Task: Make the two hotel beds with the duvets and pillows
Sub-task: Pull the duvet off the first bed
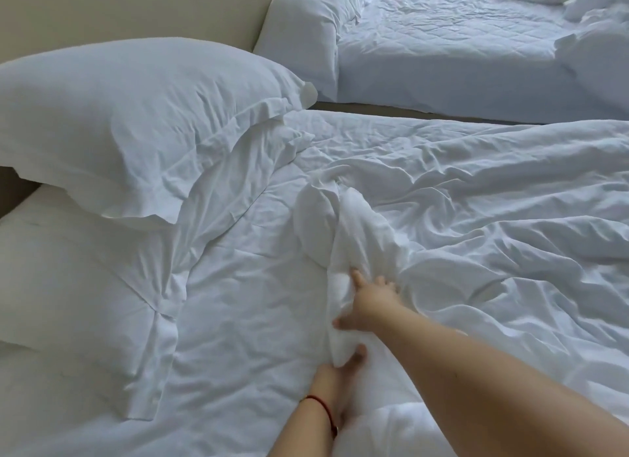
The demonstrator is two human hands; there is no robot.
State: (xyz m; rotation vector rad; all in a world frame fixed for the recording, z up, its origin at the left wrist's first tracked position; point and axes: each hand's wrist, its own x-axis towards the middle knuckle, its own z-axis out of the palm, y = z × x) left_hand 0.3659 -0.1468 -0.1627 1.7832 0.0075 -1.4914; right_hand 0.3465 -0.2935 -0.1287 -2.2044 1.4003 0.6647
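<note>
Nearest the camera, two bare forearms reach out over the near bed, the left one wearing a thin red string bracelet (323, 409) at the wrist. Between them rises a bunched ridge of the white duvet (476, 225), and both hands grasp it: the left hand (343, 364) is curled around the lower end of the ridge, closest to the camera, while the right hand (369, 301) clutches the fabric just above it, thumb and fingers sunk into the folds. From the right hand the gathered cloth runs up and away toward the middle of the bed; the rest of that duvet spreads wrinkled to the right. Left of the hands, well apart from them, two white pillows lie at the head of the near bed: an upper pillow (136, 116) stacked on a lower pillow (78, 286). Across a narrow gap stands the second bed (459, 47), its quilted surface bare, with pillows (306, 24) leaning at its head and rumpled white bedding (592, 30) heaped at the far right.
</note>
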